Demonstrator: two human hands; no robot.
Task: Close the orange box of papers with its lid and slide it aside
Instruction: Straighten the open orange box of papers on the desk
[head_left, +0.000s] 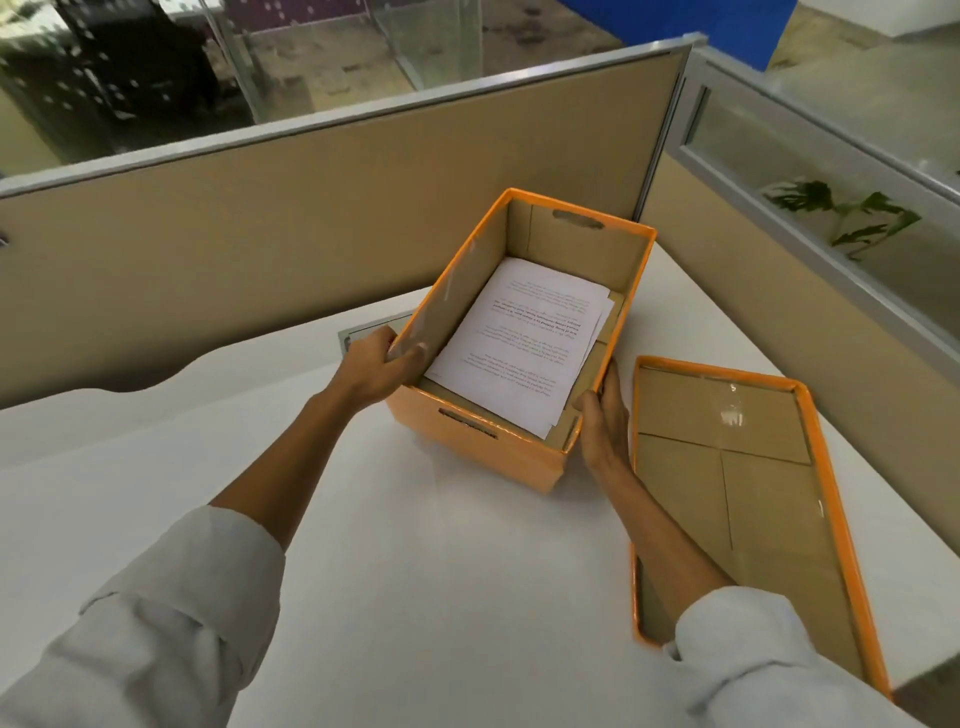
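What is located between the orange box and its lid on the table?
In the head view, only the right hand lies between the orange box and lid.

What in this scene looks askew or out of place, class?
The papers inside the orange box are unevenly stacked, edges fanned out at the right. The lid lies upside down beside the box, its near end overhanging the table edge. No damage shows.

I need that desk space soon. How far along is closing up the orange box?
Early. Done: the papers are inside the orange box. In hand: the left hand grips its left wall and the right hand presses its right side. Left: the lid lies inside-up on the table to the right, not yet fitted; then slide the box aside.
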